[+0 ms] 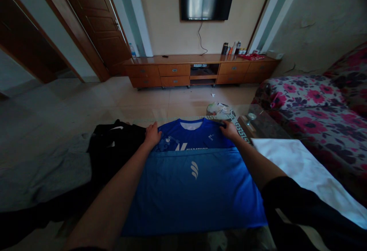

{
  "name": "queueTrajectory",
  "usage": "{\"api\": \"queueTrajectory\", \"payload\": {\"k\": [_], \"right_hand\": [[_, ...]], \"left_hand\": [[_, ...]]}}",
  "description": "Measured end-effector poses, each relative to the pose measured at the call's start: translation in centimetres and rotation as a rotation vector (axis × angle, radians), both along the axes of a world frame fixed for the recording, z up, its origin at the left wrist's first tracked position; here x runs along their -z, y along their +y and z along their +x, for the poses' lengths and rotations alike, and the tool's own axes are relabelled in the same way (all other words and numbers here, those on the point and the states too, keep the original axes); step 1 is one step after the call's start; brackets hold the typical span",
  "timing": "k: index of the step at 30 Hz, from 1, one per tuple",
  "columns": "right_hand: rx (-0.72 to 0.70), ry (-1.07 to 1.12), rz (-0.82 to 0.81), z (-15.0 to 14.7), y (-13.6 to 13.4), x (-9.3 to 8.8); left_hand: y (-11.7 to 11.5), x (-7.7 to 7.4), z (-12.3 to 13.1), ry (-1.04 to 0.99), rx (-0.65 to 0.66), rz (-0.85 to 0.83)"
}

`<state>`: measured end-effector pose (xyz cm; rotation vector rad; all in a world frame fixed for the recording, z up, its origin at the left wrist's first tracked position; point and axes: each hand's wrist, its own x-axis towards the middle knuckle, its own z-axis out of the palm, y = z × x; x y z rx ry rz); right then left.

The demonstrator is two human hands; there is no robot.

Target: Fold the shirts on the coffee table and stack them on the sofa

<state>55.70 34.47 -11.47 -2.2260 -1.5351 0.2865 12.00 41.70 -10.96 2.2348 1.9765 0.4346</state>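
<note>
A blue T-shirt (197,193) lies spread in front of me, its collar pointing away. Its lighter blue lower part, with a white leaf-like mark, is folded up across the chest and covers part of the white "MARATHON" print. At the shirt's left shoulder edge, my left hand (153,135) is closed on the cloth. My right hand (229,130) pinches the right shoulder edge between thumb and fingers. Dark clothing (114,148) with a small white mark lies just left of my left hand. To the right of the shirt is a smooth white cloth (298,167).
Grey cloth (63,167) lies at the far left. A glass tabletop (266,125) with a Greek-key border shows at right, beside a flowered sofa (312,98). A bag-lined bin (219,109) stands beyond. A low wooden cabinet (174,69) runs along the wall.
</note>
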Motion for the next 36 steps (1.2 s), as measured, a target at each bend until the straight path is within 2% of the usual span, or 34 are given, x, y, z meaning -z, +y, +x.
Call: {"api": "queueTrajectory", "payload": {"k": [4, 9, 14, 19, 25, 31, 34, 36], "right_hand": [[0.028, 0.057, -0.010, -0.5, -0.5, -0.9], [0.005, 0.087, 0.083, -0.8, -2.5, -3.2], [-0.019, 0.096, 0.110, -0.7, -4.8, -4.5], [0.006, 0.082, 0.108, 0.1, -4.7, -3.6], [0.034, 0.099, 0.113, 0.7, -2.3, -1.7], [0.064, 0.125, 0.146, -0.1, -0.8, 0.5], [0.058, 0.145, 0.203, -0.8, -1.2, 0.3], [0.045, 0.164, 0.249, -1.3, -1.9, -0.8]], "left_hand": [[-0.3, -0.8, -0.1, -0.013, 0.024, -0.001], [-2.0, -2.2, -0.7, -0.027, 0.053, 0.013], [-3.5, -2.3, -0.7, -0.061, 0.039, -0.029], [-3.1, -1.8, -0.5, -0.087, 0.018, -0.047], [-1.7, -1.2, 0.2, -0.127, -0.052, -0.040], [-0.7, -0.7, 0.3, -0.246, -0.082, -0.030], [-1.0, -1.2, 0.2, -0.322, -0.095, -0.035], [-1.6, -2.2, 0.3, -0.379, -0.092, -0.022]]}}
